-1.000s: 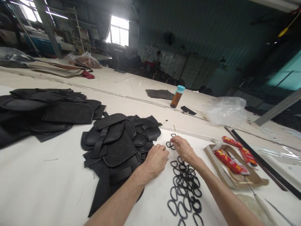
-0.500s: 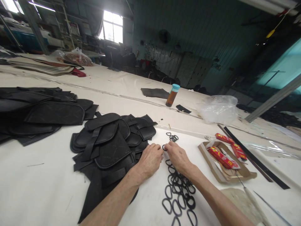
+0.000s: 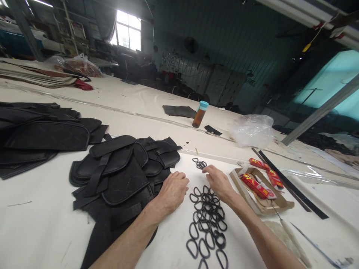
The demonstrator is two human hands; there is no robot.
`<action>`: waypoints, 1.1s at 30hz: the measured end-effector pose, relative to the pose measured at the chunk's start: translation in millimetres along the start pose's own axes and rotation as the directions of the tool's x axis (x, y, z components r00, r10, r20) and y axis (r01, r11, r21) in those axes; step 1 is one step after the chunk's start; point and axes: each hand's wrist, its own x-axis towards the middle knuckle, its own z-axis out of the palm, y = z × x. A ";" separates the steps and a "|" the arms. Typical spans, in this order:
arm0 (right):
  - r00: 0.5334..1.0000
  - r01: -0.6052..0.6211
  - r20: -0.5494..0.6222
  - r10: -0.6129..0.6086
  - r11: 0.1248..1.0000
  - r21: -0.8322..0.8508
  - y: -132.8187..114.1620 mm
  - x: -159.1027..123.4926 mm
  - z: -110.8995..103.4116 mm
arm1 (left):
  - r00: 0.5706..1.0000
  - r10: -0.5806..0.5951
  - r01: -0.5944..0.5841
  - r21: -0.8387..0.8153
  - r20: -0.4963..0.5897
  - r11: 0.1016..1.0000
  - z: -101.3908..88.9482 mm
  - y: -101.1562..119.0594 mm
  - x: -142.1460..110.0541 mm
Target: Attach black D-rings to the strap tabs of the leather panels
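My left hand (image 3: 174, 189) rests by the right edge of a pile of black padded pieces with straps (image 3: 123, 170). Its fingers are curled together, and anything inside them is hidden. Across a gap of white surface, my right hand (image 3: 220, 183) has its fingertips drawn together at a small cluster of black D-shaped rings (image 3: 201, 164). Whether a ring is between those fingertips is too small to tell. A larger spread of black D-rings (image 3: 204, 225) lies nearer me, between my forearms, several of them overlapping.
To the right is an open cardboard box (image 3: 258, 210) with red packets (image 3: 254, 185). A thin-tipped tool (image 3: 294, 239) lies below it, long dark strips (image 3: 293, 185) beyond. A bottle (image 3: 200, 115) and plastic bag (image 3: 254, 130) stand farther back. Another black pile (image 3: 47, 136) lies left.
My hands have moved apart. The right one has shifted from a ring between the hands to the small far cluster, uncovering more of the nearer rings. The view has shifted slightly right.
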 end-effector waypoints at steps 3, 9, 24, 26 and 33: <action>0.997 -0.052 -0.054 0.052 0.999 0.001 8.8 20.4 7.2 | 1.000 0.004 -0.004 -0.003 0.005 1.000 -0.6 -0.1 0.4; 0.999 0.017 -0.046 -0.014 0.997 0.074 7.6 24.5 18.8 | 1.000 -0.002 0.002 -0.012 0.016 1.000 -2.4 0.3 0.3; 0.992 -0.005 -0.123 0.033 0.975 0.223 11.7 6.6 19.4 | 1.000 0.000 0.000 -0.014 0.007 1.000 0.6 0.2 0.8; 0.993 0.008 -0.119 0.017 0.978 0.210 4.8 10.6 22.1 | 1.000 0.001 -0.001 -0.011 0.005 1.000 1.2 -0.2 0.7; 0.997 -0.022 -0.073 0.034 0.986 0.165 -5.2 21.4 26.4 | 1.000 0.006 -0.006 -0.002 -0.001 1.000 0.0 0.1 -0.1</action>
